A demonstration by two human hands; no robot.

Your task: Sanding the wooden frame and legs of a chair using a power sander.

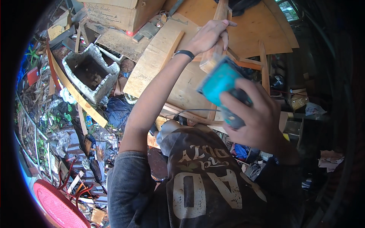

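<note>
My right hand (262, 114) is closed round a teal and dark power sander (220, 81), slightly blurred. The sander's flat base is at the near end of a squared wooden beam (211, 62); whether it touches the wood I cannot tell. Farther up the beam, my left hand (210, 36) grips it from above, with its fingers bent over the top and right side. A dark band (185, 54) circles my left wrist. Beneath the beam lies a wide, curved plywood sheet (190, 81). A dark cord (197, 110) runs below the sander.
A cardboard box (112, 15) stands at the far left, with a worn whitish square container (91, 72) nearer. A long wooden strip (78, 95) leans beside it. Scrap and litter cover the left ground, where a red round seat (59, 203) stands. Wooden framing (264, 66) is at the right.
</note>
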